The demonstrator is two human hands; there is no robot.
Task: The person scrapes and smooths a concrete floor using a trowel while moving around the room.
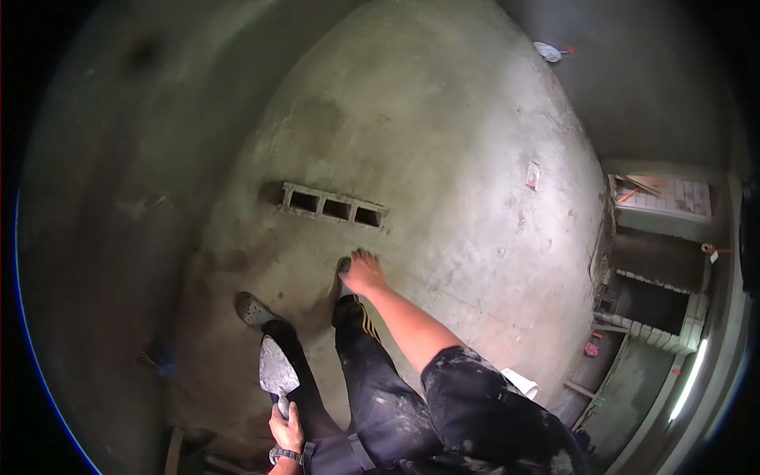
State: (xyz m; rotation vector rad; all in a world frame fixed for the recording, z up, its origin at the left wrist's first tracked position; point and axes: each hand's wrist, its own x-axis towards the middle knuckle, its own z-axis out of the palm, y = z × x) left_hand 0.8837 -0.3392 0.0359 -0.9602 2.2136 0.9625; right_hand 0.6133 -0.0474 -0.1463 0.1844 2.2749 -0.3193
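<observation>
My right hand (363, 274) reaches forward and presses on a grey plastered cement surface (443, 158), fingers spread and holding nothing, just beside the toe of my dark right shoe (343, 273). My left hand (286, 431) is low at the bottom edge, closed around the handle of a pointed metal trowel (277, 368) whose mortar-smeared blade points up, over my left leg. My grey left shoe (253, 310) stands to the left of it. I wear black, dust-marked trousers.
A hollow brick (332, 207) with three openings is set into the surface above my right hand. A small packet (532, 174) and a white object (548, 51) lie farther off. At right are stacked pale blocks (665, 194), a low block wall (657, 336) and a lit tube (689, 380).
</observation>
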